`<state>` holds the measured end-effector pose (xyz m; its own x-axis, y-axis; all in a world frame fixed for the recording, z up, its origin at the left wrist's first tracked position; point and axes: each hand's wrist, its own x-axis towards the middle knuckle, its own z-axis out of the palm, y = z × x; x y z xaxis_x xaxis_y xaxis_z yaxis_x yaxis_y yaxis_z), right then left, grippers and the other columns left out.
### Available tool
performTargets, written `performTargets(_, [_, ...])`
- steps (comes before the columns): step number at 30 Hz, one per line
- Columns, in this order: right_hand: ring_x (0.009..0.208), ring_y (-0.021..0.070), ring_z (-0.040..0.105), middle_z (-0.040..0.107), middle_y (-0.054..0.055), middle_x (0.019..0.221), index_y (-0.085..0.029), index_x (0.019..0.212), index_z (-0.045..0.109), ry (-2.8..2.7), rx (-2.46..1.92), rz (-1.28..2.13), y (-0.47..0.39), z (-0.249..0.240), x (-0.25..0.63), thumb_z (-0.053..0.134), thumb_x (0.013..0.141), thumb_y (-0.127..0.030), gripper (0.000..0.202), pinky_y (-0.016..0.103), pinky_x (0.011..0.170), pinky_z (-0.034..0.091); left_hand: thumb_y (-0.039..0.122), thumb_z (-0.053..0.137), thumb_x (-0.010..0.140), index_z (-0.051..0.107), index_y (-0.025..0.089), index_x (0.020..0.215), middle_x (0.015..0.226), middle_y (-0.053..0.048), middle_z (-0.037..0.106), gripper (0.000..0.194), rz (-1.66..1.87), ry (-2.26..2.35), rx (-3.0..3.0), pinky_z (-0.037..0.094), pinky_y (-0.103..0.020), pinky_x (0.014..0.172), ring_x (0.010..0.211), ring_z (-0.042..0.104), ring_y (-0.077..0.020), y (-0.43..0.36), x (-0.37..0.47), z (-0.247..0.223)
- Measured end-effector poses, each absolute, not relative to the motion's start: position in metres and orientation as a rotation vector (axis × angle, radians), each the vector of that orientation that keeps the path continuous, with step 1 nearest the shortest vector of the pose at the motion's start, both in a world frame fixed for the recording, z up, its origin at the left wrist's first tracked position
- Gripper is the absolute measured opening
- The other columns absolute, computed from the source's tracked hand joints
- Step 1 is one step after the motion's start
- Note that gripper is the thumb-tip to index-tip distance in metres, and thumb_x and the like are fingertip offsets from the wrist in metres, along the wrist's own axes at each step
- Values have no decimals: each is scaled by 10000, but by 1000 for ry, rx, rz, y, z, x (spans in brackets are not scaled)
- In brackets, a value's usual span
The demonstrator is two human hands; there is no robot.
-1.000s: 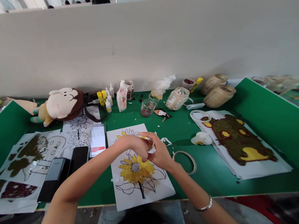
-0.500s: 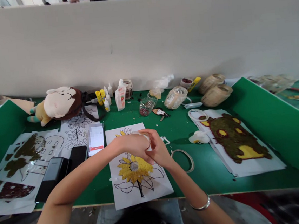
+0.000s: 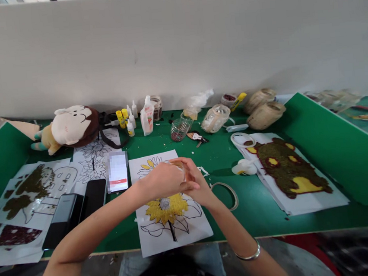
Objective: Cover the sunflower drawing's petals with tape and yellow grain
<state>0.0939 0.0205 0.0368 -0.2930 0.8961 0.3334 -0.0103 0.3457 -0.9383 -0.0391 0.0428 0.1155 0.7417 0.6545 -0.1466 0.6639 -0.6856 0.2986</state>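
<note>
Left hand point(image 3: 166, 178) and right hand point(image 3: 200, 186) are wrapped around a clear thing point(image 3: 179, 166) at frame centre, mostly hidden by fingers, its kind unclear. They cover part of the flower sheet point(image 3: 166, 211) on the green table point(image 3: 256, 209); a grey wall point(image 3: 174, 39) spans the top. Upper centre, a clear jar point(image 3: 180, 130) holds dark red bits point(image 3: 177, 135).

White squeeze bottles point(image 3: 148, 119), green partitions point(image 3: 338, 151) and a partly filled sunflower picture point(image 3: 167, 211) show a craft workshop.
</note>
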Motion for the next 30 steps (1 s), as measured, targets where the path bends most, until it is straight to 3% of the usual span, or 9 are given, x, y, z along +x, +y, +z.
performTargets(5, [1168,227,490,488,95,1219,-260,1174,391,-1590,-854,1128,20,36,92,631,655,-181,577,429,1032,385,534,345,885,477,161,439,446,-48,482,596,80,1025,2584,324,-278,545,521,520,-164,43,-42,108])
performTargets(10, [1140,229,513,508,100,1195,-260,1152,412,-1566,-849,1138,18,39,90,633,679,-244,523,420,997,418,499,456,827,312,179,390,395,29,300,560,271,1019,2467,227,-262,508,424,339,-92,43,-44,103])
performTargets(13, [1125,231,529,515,96,1199,-269,1141,414,-1531,-860,1183,16,41,90,662,673,-280,530,411,969,446,437,491,795,293,181,399,416,40,287,512,415,981,2354,193,-268,498,427,252,-79,42,-45,103])
performTargets(18, [1104,233,544,541,66,1163,-275,1131,425,-1524,-968,1160,15,39,88,731,643,-298,577,417,941,464,386,426,826,357,185,424,420,48,313,455,683,925,2053,204,-262,489,429,250,-70,40,-49,106])
performTargets(24, [1185,239,489,521,57,1190,-286,1119,438,-1464,-1025,1165,10,37,83,767,619,-316,600,477,1042,371,470,261,898,108,199,470,438,72,103,530,1085,982,1450,211,-241,435,404,135,-62,48,-51,104])
performTargets(30, [1211,248,476,516,67,1236,-296,1167,428,-1522,-1073,1124,4,39,83,749,657,-311,603,488,1049,373,385,202,934,67,196,521,427,62,96,473,1240,1002,1002,256,-236,416,384,155,-77,54,-65,97])
